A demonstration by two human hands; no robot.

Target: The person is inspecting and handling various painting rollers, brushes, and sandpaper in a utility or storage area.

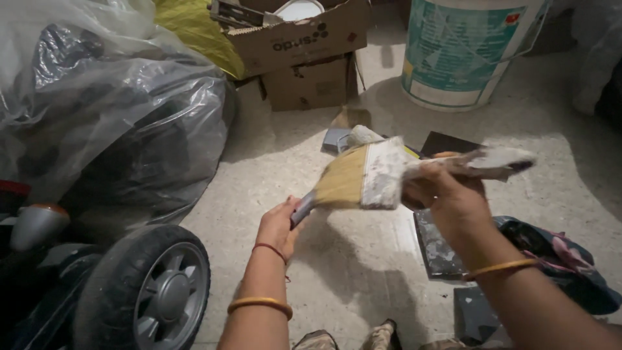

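The right hand (447, 194) is closed around the paint-caked handle of a wide flat paintbrush (369, 176), held level above the speckled floor (363, 259), in front of the white plastic bucket (463, 48). The left hand (278, 223) pinches a thin grey scraper blade (302, 209) against the brush's tan bristles. A grey stroller wheel (152, 291) stands left of the brush.
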